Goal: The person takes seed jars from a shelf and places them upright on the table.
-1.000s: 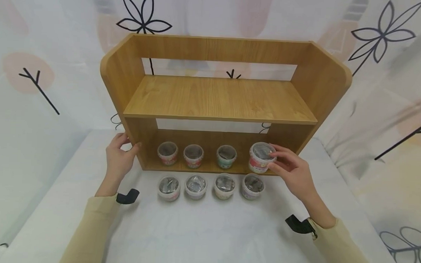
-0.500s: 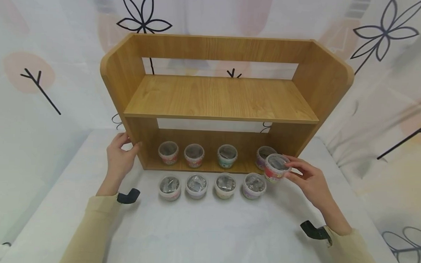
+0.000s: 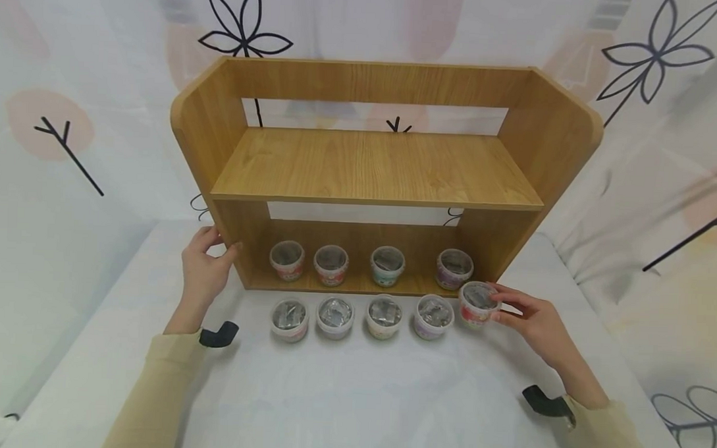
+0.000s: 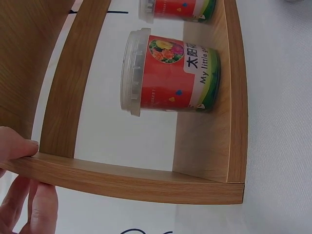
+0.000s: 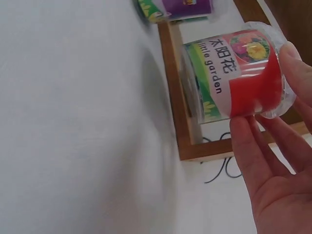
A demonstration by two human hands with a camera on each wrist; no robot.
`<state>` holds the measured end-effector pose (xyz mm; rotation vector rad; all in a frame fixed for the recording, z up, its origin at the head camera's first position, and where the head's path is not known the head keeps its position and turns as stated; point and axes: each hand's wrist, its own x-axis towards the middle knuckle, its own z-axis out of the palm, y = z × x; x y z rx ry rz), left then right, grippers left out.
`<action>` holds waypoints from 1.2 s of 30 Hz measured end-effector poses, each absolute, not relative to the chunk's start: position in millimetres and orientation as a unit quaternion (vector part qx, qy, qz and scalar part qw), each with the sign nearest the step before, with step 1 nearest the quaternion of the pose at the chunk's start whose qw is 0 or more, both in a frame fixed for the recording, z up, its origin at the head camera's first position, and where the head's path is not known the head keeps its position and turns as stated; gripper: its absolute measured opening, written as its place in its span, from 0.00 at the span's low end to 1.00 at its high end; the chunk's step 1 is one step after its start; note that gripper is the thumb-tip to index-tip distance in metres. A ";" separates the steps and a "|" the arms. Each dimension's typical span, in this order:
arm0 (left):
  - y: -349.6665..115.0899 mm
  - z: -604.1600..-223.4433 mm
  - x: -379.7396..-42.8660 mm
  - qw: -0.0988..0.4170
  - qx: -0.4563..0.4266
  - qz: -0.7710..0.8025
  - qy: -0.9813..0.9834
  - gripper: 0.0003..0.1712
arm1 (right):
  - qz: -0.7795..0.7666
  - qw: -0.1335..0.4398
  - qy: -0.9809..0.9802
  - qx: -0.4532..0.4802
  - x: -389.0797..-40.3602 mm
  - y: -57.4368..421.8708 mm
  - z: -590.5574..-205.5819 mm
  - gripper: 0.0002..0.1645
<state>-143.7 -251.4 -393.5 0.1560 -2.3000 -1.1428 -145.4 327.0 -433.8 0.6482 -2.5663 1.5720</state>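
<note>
My right hand (image 3: 530, 317) pinches a clear-lidded plastic tub (image 3: 477, 303) just in front of the shelf's lower right corner. Its label (image 5: 243, 73) is red and green with a flower picture, plain in the right wrist view. My left hand (image 3: 206, 261) grips the left side panel of the wooden shelf (image 3: 378, 168), thumb on the inner side and fingers outside. Inside the lower level stand two red-labelled tubs (image 3: 287, 260), a teal one (image 3: 386, 266) and a purple one (image 3: 454, 269). The left wrist view shows a red-labelled tub (image 4: 175, 73) near the gripped panel.
On the white tablecloth (image 3: 358, 395), several tubs (image 3: 334, 318) form a row before the shelf. The rightmost of these (image 3: 433, 317) sits close beside the held tub. A patterned cloth (image 3: 103, 76) hangs behind and at the sides.
My right hand has brought the red-labelled tub out of the lower level, rightward and down toward the tablecloth, uncovering the purple tub behind it. My left hand keeps its grip on the panel.
</note>
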 end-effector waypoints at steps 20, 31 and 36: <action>-251.2 -393.2 -143.1 0.278 0.061 -0.426 -0.859 0.23 | 0.539 -0.052 -0.811 0.223 -144.6 338.2 -446.6 0.36; -251.3 -393.9 -142.0 0.275 0.065 -0.427 -0.859 0.24 | 0.501 -0.054 -0.833 0.226 -143.9 337.7 -443.3 0.33; -251.6 -393.9 -142.2 0.275 0.065 -0.430 -0.858 0.24 | 0.446 -0.037 -0.875 0.183 -141.0 335.0 -434.5 0.29</action>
